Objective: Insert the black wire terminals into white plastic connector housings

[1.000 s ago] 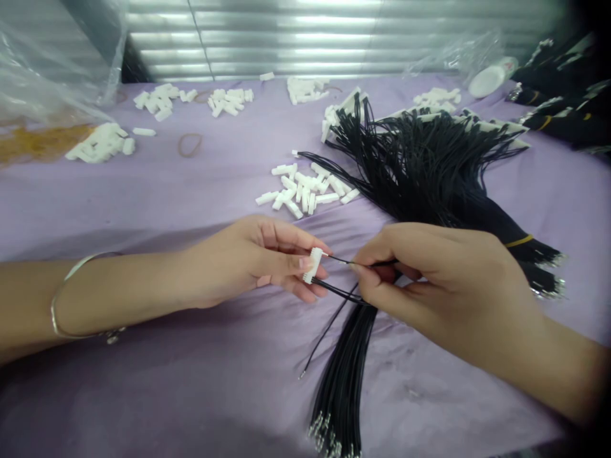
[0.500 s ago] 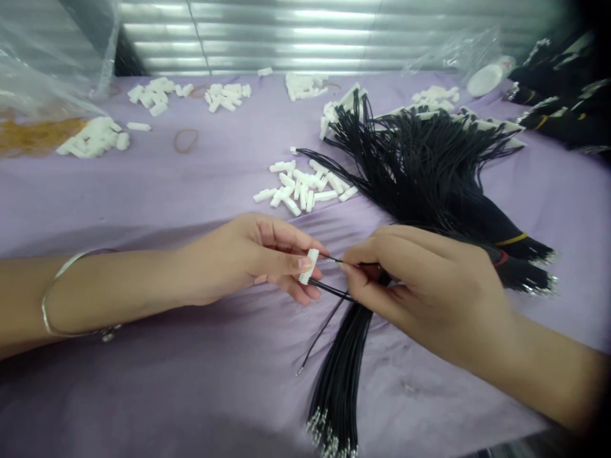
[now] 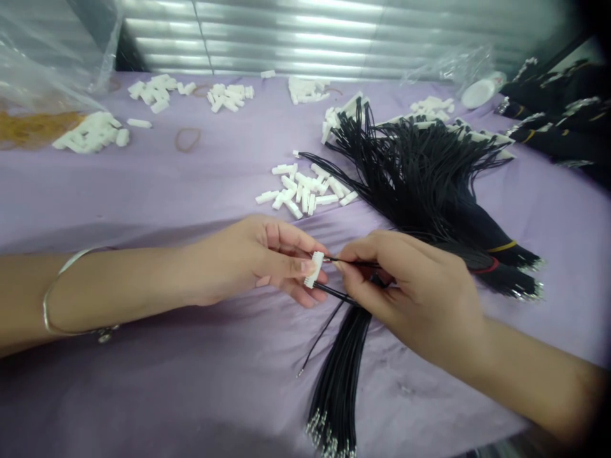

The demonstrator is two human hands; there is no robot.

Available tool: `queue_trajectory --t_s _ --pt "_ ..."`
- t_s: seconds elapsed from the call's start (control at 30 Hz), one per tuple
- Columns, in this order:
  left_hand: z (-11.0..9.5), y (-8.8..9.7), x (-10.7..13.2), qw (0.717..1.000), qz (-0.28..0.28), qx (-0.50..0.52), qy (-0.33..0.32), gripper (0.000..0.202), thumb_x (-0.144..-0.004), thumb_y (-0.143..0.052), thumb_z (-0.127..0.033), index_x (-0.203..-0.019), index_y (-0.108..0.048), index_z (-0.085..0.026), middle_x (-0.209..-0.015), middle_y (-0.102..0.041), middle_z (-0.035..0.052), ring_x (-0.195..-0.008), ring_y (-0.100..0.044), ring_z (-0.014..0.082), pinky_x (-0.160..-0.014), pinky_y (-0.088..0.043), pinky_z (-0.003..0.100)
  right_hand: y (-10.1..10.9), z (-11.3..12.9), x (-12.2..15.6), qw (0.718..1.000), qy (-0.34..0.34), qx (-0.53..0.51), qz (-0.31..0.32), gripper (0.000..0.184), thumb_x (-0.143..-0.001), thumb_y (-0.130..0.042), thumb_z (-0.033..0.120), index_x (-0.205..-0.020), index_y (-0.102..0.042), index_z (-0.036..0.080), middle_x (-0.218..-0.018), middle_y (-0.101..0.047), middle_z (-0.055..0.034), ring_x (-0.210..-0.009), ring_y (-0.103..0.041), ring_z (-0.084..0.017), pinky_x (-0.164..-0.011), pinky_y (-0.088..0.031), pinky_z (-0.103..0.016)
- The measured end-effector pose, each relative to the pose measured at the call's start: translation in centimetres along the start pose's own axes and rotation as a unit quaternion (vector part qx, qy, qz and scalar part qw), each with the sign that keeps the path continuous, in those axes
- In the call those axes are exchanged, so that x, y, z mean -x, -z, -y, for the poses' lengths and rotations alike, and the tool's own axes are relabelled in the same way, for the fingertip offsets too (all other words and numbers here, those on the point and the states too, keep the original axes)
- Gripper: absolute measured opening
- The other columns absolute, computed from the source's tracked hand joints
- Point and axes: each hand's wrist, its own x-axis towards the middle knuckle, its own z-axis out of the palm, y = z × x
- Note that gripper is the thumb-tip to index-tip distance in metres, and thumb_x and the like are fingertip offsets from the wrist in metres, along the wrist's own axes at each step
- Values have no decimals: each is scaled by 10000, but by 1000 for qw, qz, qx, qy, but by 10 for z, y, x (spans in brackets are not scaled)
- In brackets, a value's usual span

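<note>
Creased purple cloth [image 3: 200, 381]; hands [image 3: 270, 259] [image 3: 420, 296] pinch toothed connector [image 3: 315, 268], wire [image 3: 330, 259].

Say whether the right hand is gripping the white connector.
No, the left hand grips the white connector, while the right hand holds a black wire.

The connector [image 3: 314, 270] is a small, white, oblong block with a row of fine ridges along one long edge. It stands on a slant, its upper end leaning to the right, pinched between the thumb and fingers of the left hand [image 3: 281, 262]. Black wires [image 3: 335, 293] run out from its lower end toward the right.

A single thin black wire [image 3: 330, 259], gripped in the fingertips of the right hand [image 3: 405, 286], reaches the connector's upper end roughly level; whether its tip sits inside cannot be told. It passes back beneath the fingers, where its far end is hidden.
</note>
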Motion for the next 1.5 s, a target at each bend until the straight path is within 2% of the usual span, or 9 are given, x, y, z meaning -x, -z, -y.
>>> queue_trajectory --t_s 0.27,0.67,0.97,1.1,1.23,1.33,1.5 --pt "-1 4 -1 1000 22 2 2 77 -815 -630 -124 -819 -707 -123 -828 -716 42 -746 -702 160 -655 -566 212 -1 1 0 1000 -26 7 13 34 -851 -560 158 -869 -582 177 -717 -638 -10 -604 -567 -119 -536 -423 -241" --pt "-2 7 -2 999 33 19 9 136 -831 -586 -89 -885 -710 -99 -796 -700 50 -690 -693 151 -633 -552 221 -4 0 3 1000 -4 26 7 75 -871 -535 153 -824 -592 169 -721 -643 -25 -670 -588 -141 -633 -449 -262" --pt "0 4 -2 1000 28 8 2 115 -806 -623 -89 -858 -720 -124 -776 -711 38 -679 -694 150 -622 -563 224 -5 5 4 999 -35 -28 1 84 -861 -553 146 -786 -584 167 -709 -628 -19 -672 -585 -127 -622 -454 -240" --pt "1 3 -2 1000 18 -2 -8 103 -808 -632 -92 -837 -724 -125 -793 -716 39 -687 -686 131 -655 -562 216 -2 5 0 990 -97 -92 45 37 -820 -630 192 -832 -596 182 -678 -632 23 -589 -576 -94 -548 -431 -199" --pt "2 2 -2 999 22 21 -28 123 -815 -631 -91 -882 -725 -134 -743 -713 27 -681 -688 125 -642 -561 197 4 4 -5 972 -164 -135 99 174 -796 -664 279 -897 -582 164 -698 -624 19 -591 -561 -89 -528 -423 -184" --pt "2 2 -1 999 10 23 -24 123 -793 -649 -74 -877 -720 -128 -767 -719 30 -673 -694 131 -658 -573 217 9 3 -8 971 -159 -137 119 103 -849 -584 248 -793 -587 162 -675 -609 17 -590 -542 -85 -538 -408 -187" --pt "2 0 0 999 -36 -26 -11 116 -781 -673 -118 -887 -716 -140 -816 -728 26 -625 -686 117 -716 -586 265 11 3 -9 966 -166 -130 148 166 -874 -530 174 -728 -609 174 -614 -600 40 -528 -519 -70 -502 -381 -183"
